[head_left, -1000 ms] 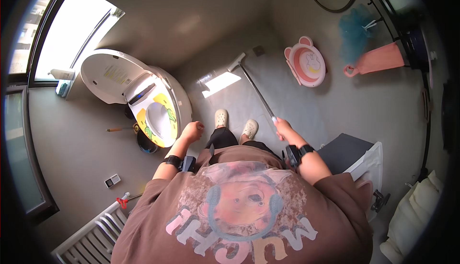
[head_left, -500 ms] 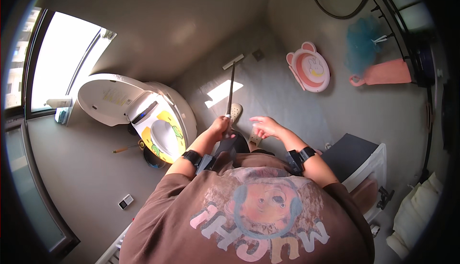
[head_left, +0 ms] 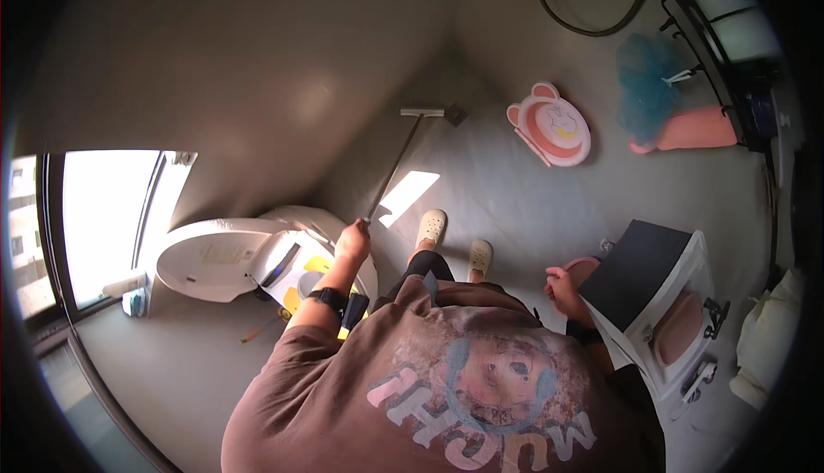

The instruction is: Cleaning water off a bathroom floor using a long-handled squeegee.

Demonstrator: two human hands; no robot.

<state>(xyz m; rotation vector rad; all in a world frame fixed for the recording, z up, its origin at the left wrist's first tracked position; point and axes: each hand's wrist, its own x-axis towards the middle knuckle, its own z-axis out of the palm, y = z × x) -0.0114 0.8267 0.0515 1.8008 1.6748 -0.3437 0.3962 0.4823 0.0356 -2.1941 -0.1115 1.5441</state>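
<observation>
My left hand is closed round the upper end of a long-handled floor squeegee. Its pale blade lies on the grey floor near the far corner, beside a dark square drain. Out to the right, my right hand hangs low with its fingers curled, by the left side of a white cabinet with a dark top. A rounded pink thing shows just beyond that hand. Whether the fingers touch it, or hold anything, I cannot make out.
A toilet with raised lid and yellow child seat stands left, by a bright window. A pink animal-eared basin is at the right wall. A blue bath puff hangs from a black rack. My pale clogs stand ahead.
My right hand has moved from near the squeegee handle out to the right, beside the cabinet. My left hand has shifted left, so the handle slants more. The view has turned.
</observation>
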